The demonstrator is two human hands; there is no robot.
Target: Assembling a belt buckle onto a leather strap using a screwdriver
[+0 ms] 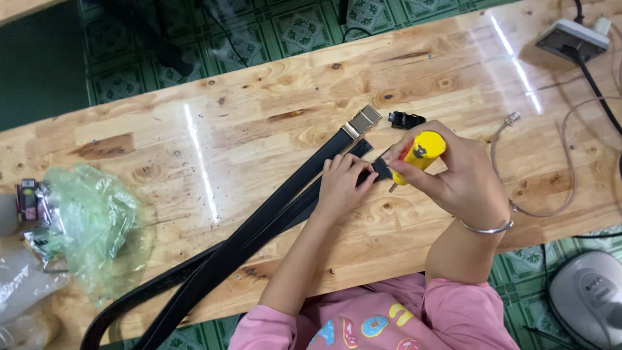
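Two black belts (272, 214) lie diagonally across the wooden table (259, 129); one ends in a gold buckle (363, 121). My left hand (342, 186) presses flat on the end of the other belt. My right hand (453, 172) grips a yellow-handled screwdriver (418, 155), its tip pointing down at that belt end beside my left fingers. A small black clip part (405, 119) lies just beyond the hands.
A crumpled green plastic bag (91, 227) and clear bags sit at the left end. A power strip (571, 39) with cables is at the far right, a grey cable loop (564, 162) beside my right wrist. A grey device (589, 295) rests on the floor.
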